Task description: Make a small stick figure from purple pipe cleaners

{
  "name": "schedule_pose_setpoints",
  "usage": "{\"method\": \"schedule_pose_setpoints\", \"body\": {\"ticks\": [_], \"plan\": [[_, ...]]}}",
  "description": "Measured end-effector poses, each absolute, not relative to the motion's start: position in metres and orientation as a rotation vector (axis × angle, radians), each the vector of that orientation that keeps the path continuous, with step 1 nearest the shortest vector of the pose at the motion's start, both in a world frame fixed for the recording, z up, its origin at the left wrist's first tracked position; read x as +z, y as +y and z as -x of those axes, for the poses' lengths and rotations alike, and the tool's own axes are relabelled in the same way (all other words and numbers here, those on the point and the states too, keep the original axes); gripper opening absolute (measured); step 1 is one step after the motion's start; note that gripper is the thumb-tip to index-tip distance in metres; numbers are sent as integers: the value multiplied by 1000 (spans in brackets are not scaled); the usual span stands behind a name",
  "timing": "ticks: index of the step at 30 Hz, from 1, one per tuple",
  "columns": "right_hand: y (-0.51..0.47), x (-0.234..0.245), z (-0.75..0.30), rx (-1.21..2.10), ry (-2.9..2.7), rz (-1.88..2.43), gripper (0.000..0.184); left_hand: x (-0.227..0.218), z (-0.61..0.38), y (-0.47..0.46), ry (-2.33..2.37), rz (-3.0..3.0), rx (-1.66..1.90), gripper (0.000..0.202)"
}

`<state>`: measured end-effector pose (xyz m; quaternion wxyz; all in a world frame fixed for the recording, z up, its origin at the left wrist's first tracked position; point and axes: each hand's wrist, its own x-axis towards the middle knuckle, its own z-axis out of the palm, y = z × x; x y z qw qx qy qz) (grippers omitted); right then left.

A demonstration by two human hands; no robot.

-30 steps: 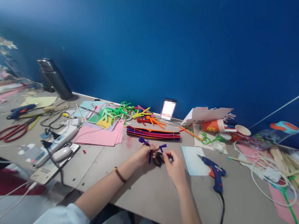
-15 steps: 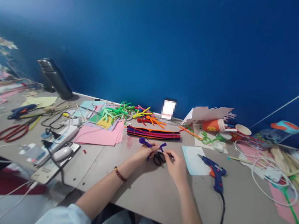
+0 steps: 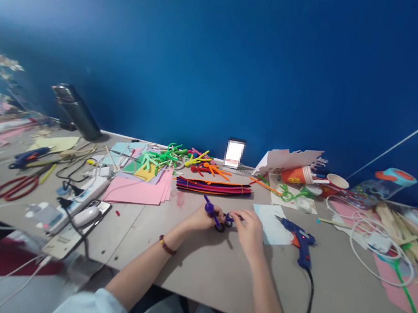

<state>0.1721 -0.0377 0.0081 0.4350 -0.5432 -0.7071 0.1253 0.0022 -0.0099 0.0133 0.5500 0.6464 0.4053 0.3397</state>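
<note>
A purple pipe-cleaner piece (image 3: 209,207) with a round wound knob and stick-like ends is gripped in the closed fingers of my left hand (image 3: 201,220). To its right, the thumb and fingertips of my right hand (image 3: 250,231) pinch a purple end of pipe cleaner (image 3: 229,218) close to the left fingers. Black scissor handles (image 3: 220,228) show beneath both hands; the blades are hidden. Just behind lies a tied bundle of pipe cleaners (image 3: 214,187) in orange, red, purple and black.
A blue glue gun (image 3: 301,238) rests partly on light blue paper (image 3: 268,221) at right. Pink paper (image 3: 135,191), bent green pipe cleaners (image 3: 167,158) and a phone (image 3: 234,152) stand or lie behind. Red-handled scissors (image 3: 15,188) and a power strip (image 3: 83,200) are at left.
My left hand has turned, so the purple piece's knob now points up towards me. My right fingers have curled in closer, and the purple end between the hands has dropped lower.
</note>
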Motion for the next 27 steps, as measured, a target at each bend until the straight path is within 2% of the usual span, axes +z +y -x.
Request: {"method": "schedule_pose_setpoints", "body": {"ticks": [8,15,18,27], "plan": [[-42,12,-163,374,-1755,1311,21,5,-7,-7,1065,-1285,1088,9],[-41,11,-165,419,-1734,1309,21,5,-9,-6,910,-927,1040,15],[-39,9,-168,422,-1701,1326,21,7,-10,-8,780,-808,906,17],[-41,12,-166,442,-1683,1298,23,13,-9,-9,790,-844,942,29]]}}
